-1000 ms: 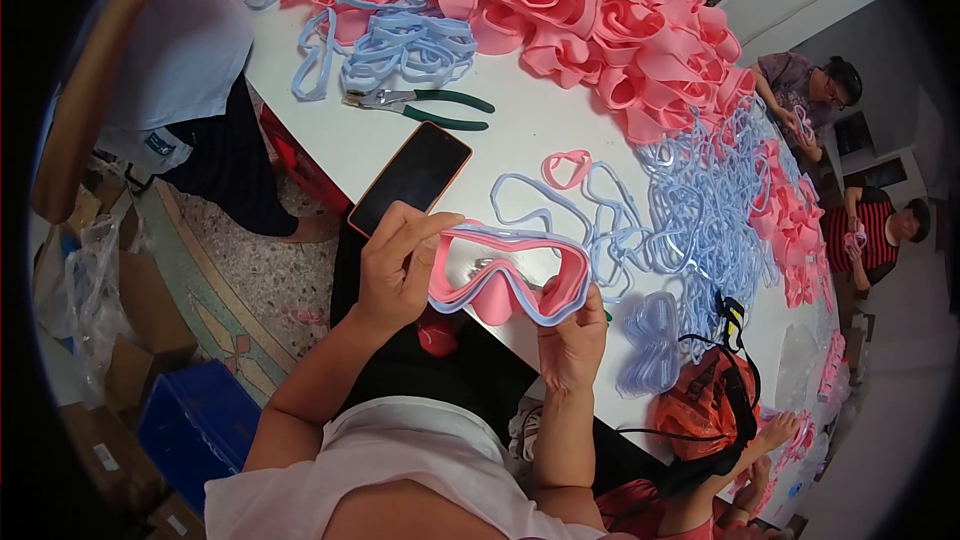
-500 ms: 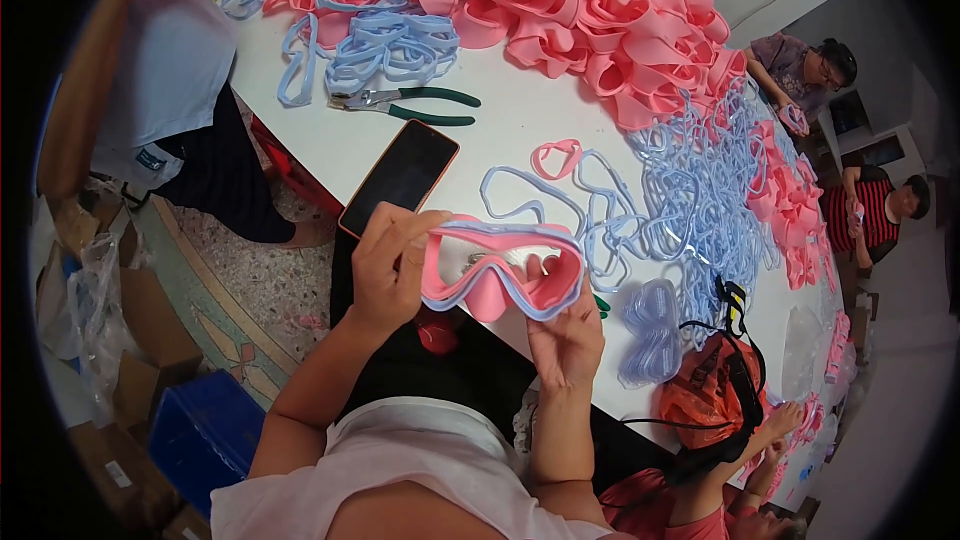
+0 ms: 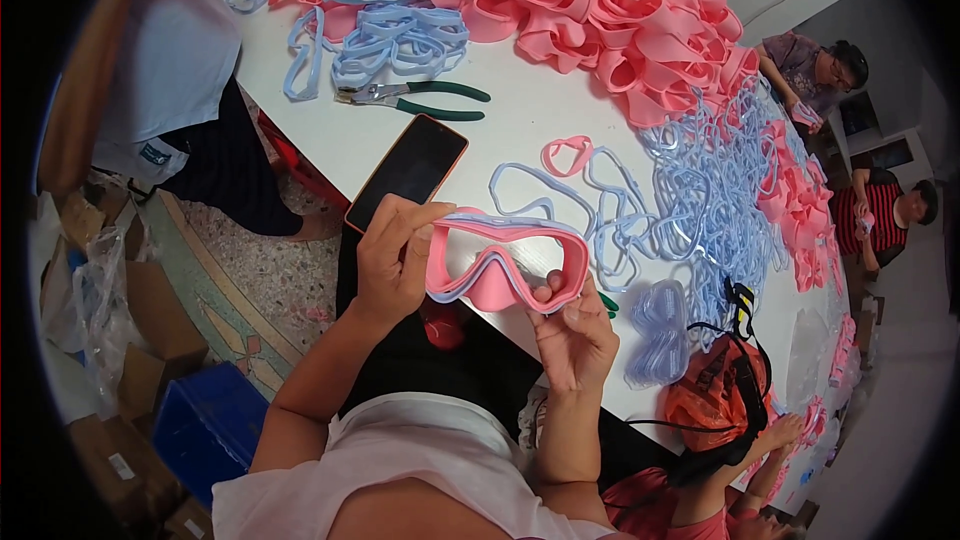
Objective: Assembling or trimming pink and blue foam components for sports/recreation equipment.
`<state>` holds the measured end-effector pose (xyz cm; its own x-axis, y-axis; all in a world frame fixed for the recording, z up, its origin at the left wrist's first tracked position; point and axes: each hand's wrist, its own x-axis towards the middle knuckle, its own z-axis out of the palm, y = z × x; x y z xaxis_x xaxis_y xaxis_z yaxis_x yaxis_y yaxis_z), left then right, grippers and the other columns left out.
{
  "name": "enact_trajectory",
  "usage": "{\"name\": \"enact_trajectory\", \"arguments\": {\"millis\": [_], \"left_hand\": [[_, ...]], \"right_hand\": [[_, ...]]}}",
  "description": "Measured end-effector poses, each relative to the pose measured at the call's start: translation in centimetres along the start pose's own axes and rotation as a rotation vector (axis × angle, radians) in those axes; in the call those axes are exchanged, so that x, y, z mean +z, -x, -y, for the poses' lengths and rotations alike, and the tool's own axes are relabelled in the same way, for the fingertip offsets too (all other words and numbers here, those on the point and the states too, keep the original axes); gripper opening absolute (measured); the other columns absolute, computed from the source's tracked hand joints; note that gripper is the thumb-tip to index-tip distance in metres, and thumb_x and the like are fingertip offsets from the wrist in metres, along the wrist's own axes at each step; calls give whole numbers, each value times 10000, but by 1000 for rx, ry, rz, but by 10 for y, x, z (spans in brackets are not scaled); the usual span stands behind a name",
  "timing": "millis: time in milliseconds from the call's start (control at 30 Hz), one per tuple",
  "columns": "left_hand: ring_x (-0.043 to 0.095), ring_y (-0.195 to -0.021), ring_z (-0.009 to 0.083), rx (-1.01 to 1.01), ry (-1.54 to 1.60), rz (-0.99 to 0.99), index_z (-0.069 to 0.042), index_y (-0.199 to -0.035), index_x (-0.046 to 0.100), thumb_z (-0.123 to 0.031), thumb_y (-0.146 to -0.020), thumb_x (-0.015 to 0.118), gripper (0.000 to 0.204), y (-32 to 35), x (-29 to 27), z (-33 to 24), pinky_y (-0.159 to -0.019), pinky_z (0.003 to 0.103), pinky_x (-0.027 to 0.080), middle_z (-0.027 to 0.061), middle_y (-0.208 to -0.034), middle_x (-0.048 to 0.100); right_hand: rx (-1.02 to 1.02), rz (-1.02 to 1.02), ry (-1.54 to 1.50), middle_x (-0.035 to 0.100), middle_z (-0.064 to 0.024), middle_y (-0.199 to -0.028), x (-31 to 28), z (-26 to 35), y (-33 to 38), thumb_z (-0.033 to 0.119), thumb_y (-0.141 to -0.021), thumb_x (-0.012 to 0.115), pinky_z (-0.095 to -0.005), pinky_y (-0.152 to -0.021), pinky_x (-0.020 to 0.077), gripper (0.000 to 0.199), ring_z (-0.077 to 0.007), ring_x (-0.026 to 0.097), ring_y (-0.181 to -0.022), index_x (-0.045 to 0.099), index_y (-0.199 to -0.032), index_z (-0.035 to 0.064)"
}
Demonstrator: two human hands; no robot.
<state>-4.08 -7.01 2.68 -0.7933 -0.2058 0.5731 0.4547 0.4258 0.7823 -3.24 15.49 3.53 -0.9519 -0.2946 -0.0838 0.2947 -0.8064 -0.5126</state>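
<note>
Between both hands I hold a swim mask with a pink soft skirt [image 3: 492,290] and a light blue frame [image 3: 520,224] round its rim. My left hand [image 3: 392,265] pinches its left end, thumb and fingers closed on the edge. At the lower right corner my right hand [image 3: 578,340] grips the rim, and some of its fingertips show through the opening. Whether lenses sit in the mask I cannot tell. Just beyond the mask, loose light blue frames [image 3: 540,180] and a small pink ring [image 3: 567,156] lie on the white table [image 3: 510,125].
A phone [image 3: 408,172] and green-handled pliers [image 3: 430,100] lie beyond my left hand. Pink skirts [image 3: 600,10] and blue frames [image 3: 700,190] are heaped farther back. Clear lens pieces [image 3: 657,335] and an orange-red bag [image 3: 705,390] sit at right. Other people are around the table.
The mask has tilted in my hands, and its blue frame shows less along the lower right. My right hand has shifted its fingers, with the thumb now by that corner. The view has moved slightly.
</note>
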Motion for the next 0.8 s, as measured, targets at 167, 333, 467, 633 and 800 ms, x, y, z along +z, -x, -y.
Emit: {"name": "enact_trajectory", "arguments": {"millis": [167, 333, 467, 633, 800], "left_hand": [[519, -682, 179, 134, -76, 39, -2, -1107, 674, 31, -887, 539, 260, -2, -4, 3, -581, 277, 423, 98, -836, 534], [528, -735, 195, 180, -85, 185, -12, -1097, 680, 11, -911, 539, 234, -7, -7, -13, -653, 288, 435, 98, -870, 572], [534, -776, 185, 188, -21, 270, -11, -1125, 665, 41, -881, 554, 273, -15, -6, -26, -666, 287, 443, 97, -924, 561], [534, -877, 173, -112, 276, 276, -21, -1202, 624, 37, -847, 601, 360, -13, -5, -37, -751, 256, 445, 91, -977, 537], [550, -893, 184, -31, 99, 191, -28, -1182, 644, 40, -841, 625, 348, -7, -5, -33, -767, 257, 442, 105, -997, 557]], "right_hand": [[-69, -209, 494, 599, -189, -1165, 16, 8, 4, 45, -835, 616, -465, -1074, 401, 600, -353, 595, -1140, 370, -1380, -4], [-484, 322, 1761, 605, -164, -1196, 51, 50, -14, 117, -814, 708, -395, -1006, 412, 561, -328, 555, -1143, 528, -1334, 5], [-415, 428, 2005, 633, -120, -954, 62, 60, -29, -15, -781, 688, -346, -777, 470, 324, -273, 584, -902, 660, -1102, 20], [-516, 347, 1895, 601, -99, -887, 56, 54, -34, -21, -766, 706, -333, -712, 480, 294, -253, 589, -833, 672, -1054, 29], [-494, 380, 1861, 564, -105, -875, 55, 46, -32, 15, -741, 740, -354, -662, 474, 303, -267, 579, -794, 677, -1035, 44]]}}
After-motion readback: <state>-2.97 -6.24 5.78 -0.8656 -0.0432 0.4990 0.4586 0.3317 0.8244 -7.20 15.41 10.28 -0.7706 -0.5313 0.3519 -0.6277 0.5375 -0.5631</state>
